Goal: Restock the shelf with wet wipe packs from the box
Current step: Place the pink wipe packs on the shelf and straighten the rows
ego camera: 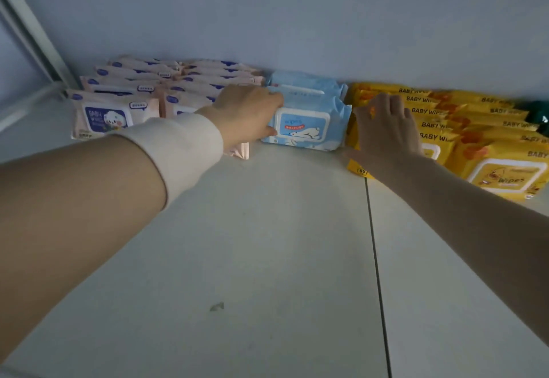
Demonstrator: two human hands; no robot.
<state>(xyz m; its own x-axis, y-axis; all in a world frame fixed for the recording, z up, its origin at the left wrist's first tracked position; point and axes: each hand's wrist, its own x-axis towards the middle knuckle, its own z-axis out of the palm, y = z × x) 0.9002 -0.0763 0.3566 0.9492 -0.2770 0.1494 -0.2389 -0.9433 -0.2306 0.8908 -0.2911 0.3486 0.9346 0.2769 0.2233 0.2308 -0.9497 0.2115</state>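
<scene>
A light blue wet wipe pack (pixel 309 126) with a white lid stands at the front of a short blue row on the white shelf (pixel 267 244). My left hand (pixel 248 116) grips its left end, thumb on the front face and fingers over the top. My right hand (pixel 386 128) lies flat with spread fingers against the front yellow pack (pixel 361 166) of the neighbouring row, just right of the blue pack. A white wristband covers my left wrist. No box is in view.
Two rows of pink baby wipe packs (pixel 110 116) stand at the back left. Rows of yellow baby wipe packs (pixel 502 169) fill the back right, with a dark green item (pixel 537 113) at the far right. A seam (pixel 375 258) splits the shelf board. A white upright (pixel 32 35) rises at left.
</scene>
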